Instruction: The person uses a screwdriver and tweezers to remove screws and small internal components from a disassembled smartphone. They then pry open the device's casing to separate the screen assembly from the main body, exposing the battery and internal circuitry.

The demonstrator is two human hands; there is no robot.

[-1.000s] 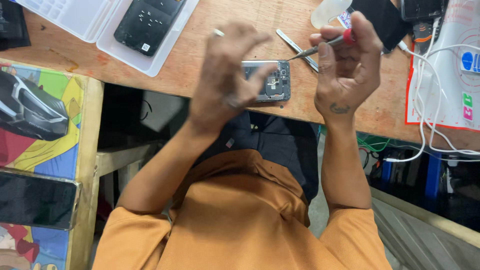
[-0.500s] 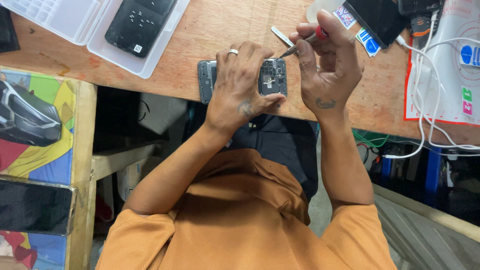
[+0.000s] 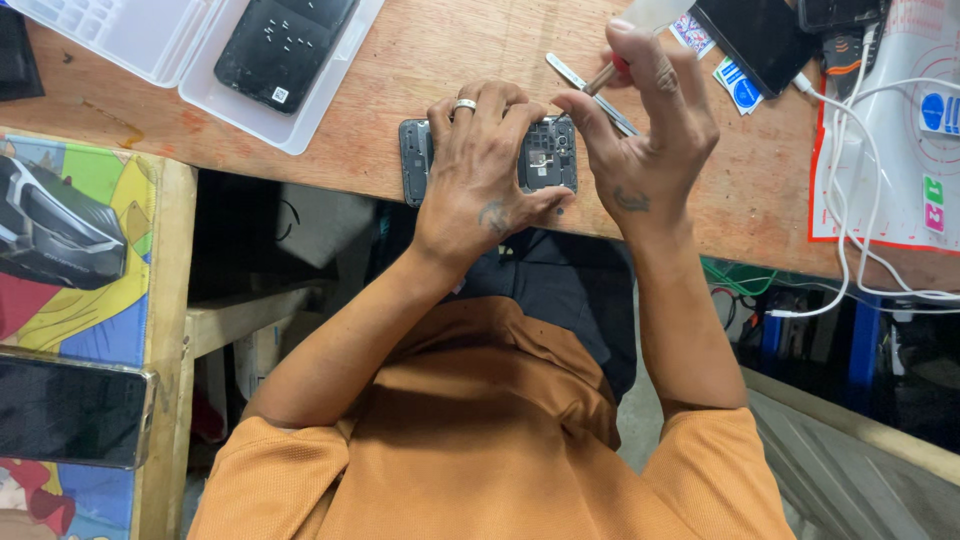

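Note:
An opened phone body (image 3: 545,158) with its back cover off lies near the front edge of the wooden table (image 3: 440,60). My left hand (image 3: 480,180), a ring on one finger, presses flat on the phone and hides its middle. Just to the right, my right hand (image 3: 645,130) is closed around a small red-handled screwdriver (image 3: 603,76). The tool's tip points down toward the phone's right end. Metal tweezers (image 3: 585,82) lie on the wood right behind the phone, partly behind my right hand.
A white tray (image 3: 250,115) with a black phone back (image 3: 280,45) sits at the back left. A dark phone (image 3: 760,40) and stickers lie at the back right. A white mat with a red border (image 3: 900,140) and white cables (image 3: 850,200) fill the right side. A colourful side surface (image 3: 70,300) stands left.
My left hand came down from the air and now rests flat on the phone. My right hand with the screwdriver shifted closer to the phone's right end.

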